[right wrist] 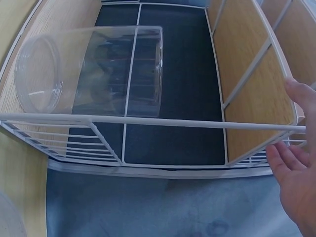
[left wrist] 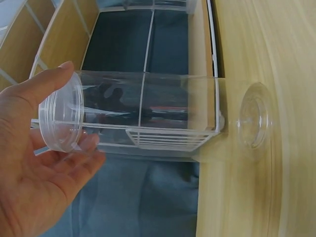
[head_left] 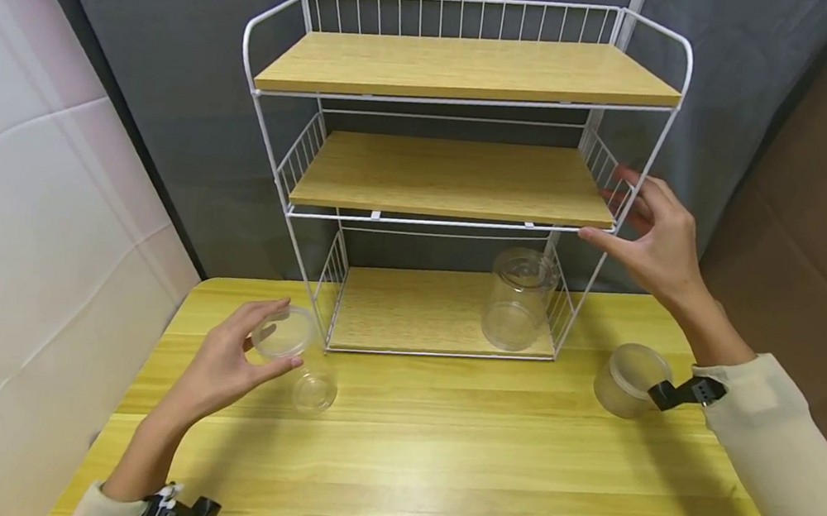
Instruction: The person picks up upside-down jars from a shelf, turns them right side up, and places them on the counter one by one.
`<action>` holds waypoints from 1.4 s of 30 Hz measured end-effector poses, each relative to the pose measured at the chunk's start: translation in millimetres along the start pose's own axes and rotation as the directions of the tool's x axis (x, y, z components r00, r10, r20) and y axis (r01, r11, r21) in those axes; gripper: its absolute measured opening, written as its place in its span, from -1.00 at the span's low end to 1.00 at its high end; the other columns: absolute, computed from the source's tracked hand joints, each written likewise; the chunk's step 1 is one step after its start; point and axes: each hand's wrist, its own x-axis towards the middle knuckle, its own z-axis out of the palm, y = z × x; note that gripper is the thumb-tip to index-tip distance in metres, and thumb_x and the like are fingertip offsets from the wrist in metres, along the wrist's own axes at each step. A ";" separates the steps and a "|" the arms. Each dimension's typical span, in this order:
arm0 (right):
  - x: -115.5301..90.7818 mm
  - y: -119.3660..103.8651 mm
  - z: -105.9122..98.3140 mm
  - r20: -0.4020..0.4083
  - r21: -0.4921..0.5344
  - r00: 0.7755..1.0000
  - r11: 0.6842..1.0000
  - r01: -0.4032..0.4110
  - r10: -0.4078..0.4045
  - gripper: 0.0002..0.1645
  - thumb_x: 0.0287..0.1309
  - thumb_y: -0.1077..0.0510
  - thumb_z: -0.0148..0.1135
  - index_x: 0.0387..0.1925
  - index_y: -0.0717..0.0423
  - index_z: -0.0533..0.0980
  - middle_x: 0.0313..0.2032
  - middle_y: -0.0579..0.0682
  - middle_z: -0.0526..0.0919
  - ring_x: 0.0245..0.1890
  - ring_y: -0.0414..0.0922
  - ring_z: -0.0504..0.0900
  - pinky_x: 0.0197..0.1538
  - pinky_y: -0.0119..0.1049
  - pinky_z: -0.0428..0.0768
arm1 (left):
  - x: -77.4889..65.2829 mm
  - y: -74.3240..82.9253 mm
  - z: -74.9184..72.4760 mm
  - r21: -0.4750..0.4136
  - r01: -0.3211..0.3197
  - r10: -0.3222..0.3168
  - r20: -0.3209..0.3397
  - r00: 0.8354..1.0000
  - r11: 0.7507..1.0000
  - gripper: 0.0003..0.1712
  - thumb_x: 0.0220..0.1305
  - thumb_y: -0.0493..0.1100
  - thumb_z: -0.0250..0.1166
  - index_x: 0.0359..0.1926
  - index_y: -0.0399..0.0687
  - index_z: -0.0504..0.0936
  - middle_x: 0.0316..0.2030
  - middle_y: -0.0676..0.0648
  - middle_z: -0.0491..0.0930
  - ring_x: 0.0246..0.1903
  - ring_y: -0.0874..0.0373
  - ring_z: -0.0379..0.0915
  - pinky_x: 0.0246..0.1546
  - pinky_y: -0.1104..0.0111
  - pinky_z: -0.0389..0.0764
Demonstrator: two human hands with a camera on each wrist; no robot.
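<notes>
My left hand (head_left: 228, 356) holds a tall clear plastic jar (left wrist: 143, 106) around its lidded top, thumb on one side and fingers on the other. The jar is upright at the table's left, just in front of the rack; whether its base touches the table I cannot tell. My right hand (head_left: 658, 236) grips the white wire shelf rack (head_left: 454, 227) at its right front post, level with the middle wooden shelf. The thumb lies at the shelf's front edge, the fingers by the side rail. On the bottom shelf, at its right end, stands a wide clear jar (right wrist: 98, 71).
A small translucent tub (head_left: 629, 383) stands on the wooden table (head_left: 431, 459) right of the rack, below my right forearm. The top shelf (head_left: 469, 64) has a wire railing around its back and sides. A dark cloth (head_left: 159, 101) hangs behind the rack.
</notes>
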 end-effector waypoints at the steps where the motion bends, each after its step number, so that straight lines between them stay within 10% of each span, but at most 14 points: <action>1: 0.2 -0.1 0.4 0.000 0.001 1.000 1.000 0.002 -0.002 0.06 -0.21 0.50 0.70 0.42 0.23 0.49 0.16 0.20 0.60 0.04 -0.51 0.63 0.19 -0.58 0.59 | -0.1 -0.4 -0.6 -0.001 0.000 0.000 0.002 1.000 1.000 -0.10 0.15 -0.22 0.64 0.46 -0.31 0.44 0.25 -0.30 0.54 0.11 -0.21 0.56 0.04 -0.21 0.70; 14: 3.3 0.7 3.3 -0.009 -0.001 0.999 0.999 0.048 -0.048 0.04 -0.24 0.52 0.70 0.39 0.26 0.51 0.14 0.22 0.63 0.04 -0.52 0.64 0.17 -0.59 0.60 | -1.2 8.5 -4.0 0.057 -0.095 0.099 -0.070 0.993 0.994 0.02 -0.02 -0.25 0.71 0.47 -0.28 0.44 0.28 -0.35 0.50 0.25 -0.33 0.45 0.18 -0.28 0.56; 21: 4.3 -1.3 4.5 -0.004 -0.021 0.998 0.998 0.056 -0.056 0.04 -0.22 0.47 0.72 0.40 0.23 0.50 0.14 0.21 0.64 0.03 -0.53 0.63 0.16 -0.60 0.60 | 9.2 36.8 -1.1 0.062 -0.268 0.274 -0.190 0.943 0.962 0.09 -0.13 -0.40 0.69 0.49 -0.25 0.44 0.40 -0.28 0.44 0.37 -0.27 0.35 0.45 0.57 0.18; 35: 3.8 3.9 2.8 -0.006 0.000 0.998 0.998 0.060 -0.060 0.05 -0.27 0.54 0.70 0.38 0.30 0.50 0.10 0.27 0.70 0.01 -0.55 0.65 0.14 -0.60 0.61 | 46.5 91.3 42.3 0.018 -0.390 0.389 -0.114 0.914 0.921 -0.01 0.12 -0.20 0.65 0.53 -0.16 0.39 0.44 -0.20 0.40 0.41 -0.12 0.37 0.43 0.08 0.46; 42: 1.7 3.7 0.3 -0.010 -0.002 0.998 0.998 0.057 -0.057 0.05 -0.27 0.54 0.70 0.38 0.28 0.51 0.09 0.27 0.71 -0.01 -0.56 0.66 0.13 -0.61 0.61 | 62.2 99.2 74.8 -0.025 -0.359 0.358 -0.027 0.933 0.933 0.08 0.19 -0.04 0.64 0.61 -0.08 0.27 0.47 -0.17 0.37 0.42 -0.10 0.39 0.39 -0.05 0.52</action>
